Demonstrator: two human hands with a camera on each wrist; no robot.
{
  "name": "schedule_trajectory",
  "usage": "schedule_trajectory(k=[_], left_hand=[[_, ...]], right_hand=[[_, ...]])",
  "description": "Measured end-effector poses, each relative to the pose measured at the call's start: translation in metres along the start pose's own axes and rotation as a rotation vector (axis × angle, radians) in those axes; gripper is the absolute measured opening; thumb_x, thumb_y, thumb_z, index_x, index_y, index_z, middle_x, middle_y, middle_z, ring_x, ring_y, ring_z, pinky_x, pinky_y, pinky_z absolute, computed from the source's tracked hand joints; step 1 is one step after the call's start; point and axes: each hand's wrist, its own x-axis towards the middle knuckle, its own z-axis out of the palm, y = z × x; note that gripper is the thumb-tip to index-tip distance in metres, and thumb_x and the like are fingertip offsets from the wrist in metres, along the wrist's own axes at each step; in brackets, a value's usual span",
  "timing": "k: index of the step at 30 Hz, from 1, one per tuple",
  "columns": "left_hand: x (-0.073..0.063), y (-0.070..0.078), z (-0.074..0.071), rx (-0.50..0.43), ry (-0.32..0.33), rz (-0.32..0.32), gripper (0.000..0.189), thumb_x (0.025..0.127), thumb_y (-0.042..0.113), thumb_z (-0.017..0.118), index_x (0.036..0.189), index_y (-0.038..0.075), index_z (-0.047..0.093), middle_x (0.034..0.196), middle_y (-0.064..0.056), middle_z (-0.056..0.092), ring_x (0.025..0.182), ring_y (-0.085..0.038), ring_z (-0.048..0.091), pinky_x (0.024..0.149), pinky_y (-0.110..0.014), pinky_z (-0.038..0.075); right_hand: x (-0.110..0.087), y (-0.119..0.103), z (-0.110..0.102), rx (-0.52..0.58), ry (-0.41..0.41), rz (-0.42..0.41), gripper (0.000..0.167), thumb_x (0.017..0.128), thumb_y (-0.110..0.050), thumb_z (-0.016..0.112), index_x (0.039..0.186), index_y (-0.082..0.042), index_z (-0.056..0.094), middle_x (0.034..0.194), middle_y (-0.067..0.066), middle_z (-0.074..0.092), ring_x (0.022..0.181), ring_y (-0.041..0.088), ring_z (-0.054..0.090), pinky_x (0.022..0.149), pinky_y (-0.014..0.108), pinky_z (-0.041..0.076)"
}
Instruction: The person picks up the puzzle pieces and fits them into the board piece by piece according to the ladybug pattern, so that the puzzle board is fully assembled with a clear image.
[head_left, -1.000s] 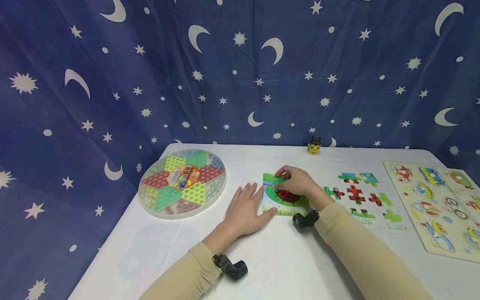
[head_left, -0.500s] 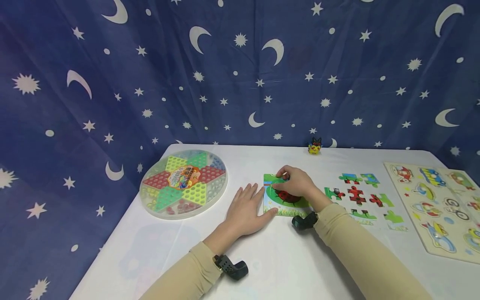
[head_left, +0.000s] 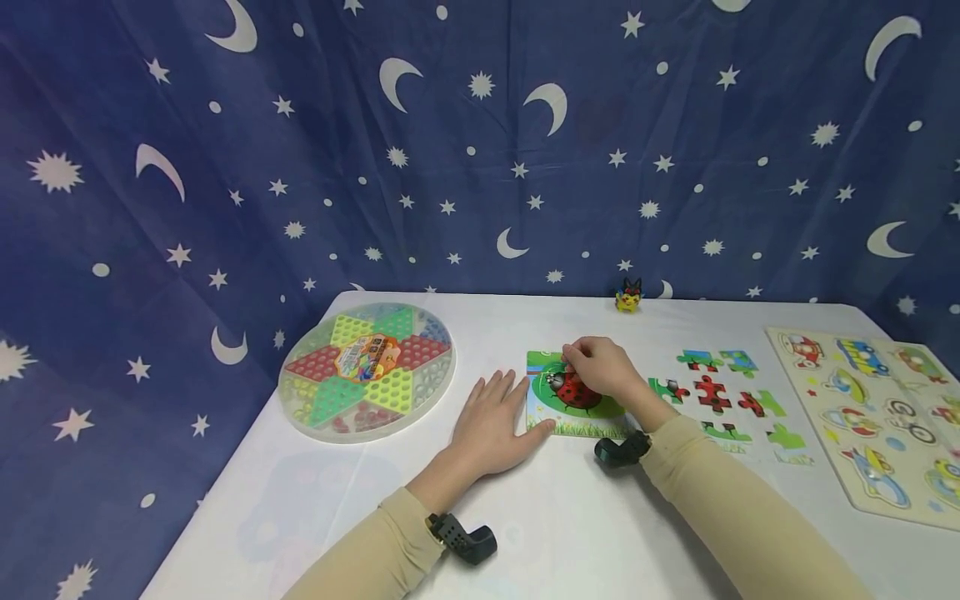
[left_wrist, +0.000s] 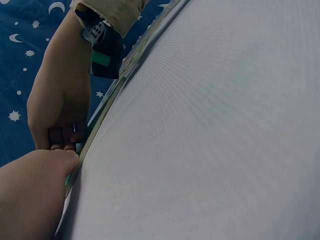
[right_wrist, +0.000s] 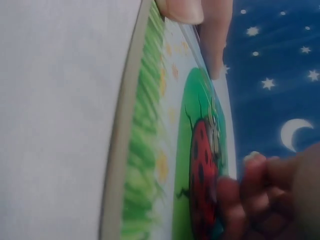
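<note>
A ladybug puzzle board [head_left: 558,421] lies flat on the white table. My left hand [head_left: 487,425] rests palm down with fingers spread along its left side, the thumb at its lower left corner. Over the upper middle of the board, my right hand [head_left: 600,367] has its thumb and fingers drawn together. In the right wrist view the right hand's curled fingers [right_wrist: 250,195] are close above the printed ladybug [right_wrist: 200,170]; whether they hold anything is hidden. A thin raised edge shows at the ladybug's head. In the left wrist view, the right hand [left_wrist: 62,100] is beyond my left thumb [left_wrist: 67,162].
Several loose puzzle pieces [head_left: 711,393] lie right of the board, with a wooden picture board [head_left: 877,417] beyond them. A round Chinese checkers set [head_left: 367,371] is at the left. The small yellow figure [head_left: 628,296] stands at the back, before a blue star curtain [head_left: 465,167].
My right hand has shifted a little to the right and drawn its fingers in, uncovering the ladybug's head and more of the board's top left. The left hand has stayed put.
</note>
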Motion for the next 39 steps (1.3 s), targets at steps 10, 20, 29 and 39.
schedule_trajectory(k=[10, 20, 29, 39], left_hand=[[0.000, -0.001, 0.001, -0.008, 0.002, -0.004, 0.083, 0.098, 0.068, 0.044, 0.158, 0.010, 0.041, 0.163, -0.014, 0.035, 0.153, -0.030, 0.023, 0.125, -0.048, 0.013], [0.000, -0.001, 0.000, -0.019, 0.005, 0.000, 0.083, 0.098, 0.068, 0.045, 0.158, 0.009, 0.042, 0.163, -0.015, 0.035, 0.153, -0.031, 0.024, 0.125, -0.048, 0.013], [0.000, -0.002, -0.001, -0.024, 0.003, -0.001, 0.084, 0.098, 0.068, 0.045, 0.158, 0.010, 0.041, 0.163, -0.015, 0.034, 0.154, -0.031, 0.023, 0.125, -0.048, 0.011], [0.000, 0.000, -0.001, -0.041, 0.010, 0.007, 0.082, 0.098, 0.066, 0.046, 0.157, 0.009, 0.043, 0.163, -0.016, 0.035, 0.153, -0.032, 0.024, 0.125, -0.048, 0.012]], right_hand=[[-0.001, 0.009, -0.019, 0.028, -0.022, 0.064, 0.036, 0.112, -0.022, 0.038, 0.121, 0.002, 0.064, 0.106, 0.015, 0.066, 0.083, 0.023, 0.059, 0.070, 0.035, 0.049], [-0.010, 0.041, -0.060, -0.162, 0.103, 0.043, 0.045, 0.108, -0.038, 0.047, 0.086, -0.004, 0.067, 0.068, 0.006, 0.058, 0.060, 0.023, 0.049, 0.055, 0.035, 0.039], [-0.013, 0.073, -0.100, -0.249, 0.199, 0.147, 0.038, 0.103, -0.020, 0.049, 0.127, 0.006, 0.061, 0.119, 0.030, 0.061, 0.101, 0.043, 0.058, 0.082, 0.054, 0.052], [-0.020, 0.094, -0.121, -0.278, 0.102, 0.197, 0.036, 0.102, -0.020, 0.055, 0.125, 0.007, 0.061, 0.118, 0.030, 0.061, 0.096, 0.039, 0.058, 0.076, 0.049, 0.053]])
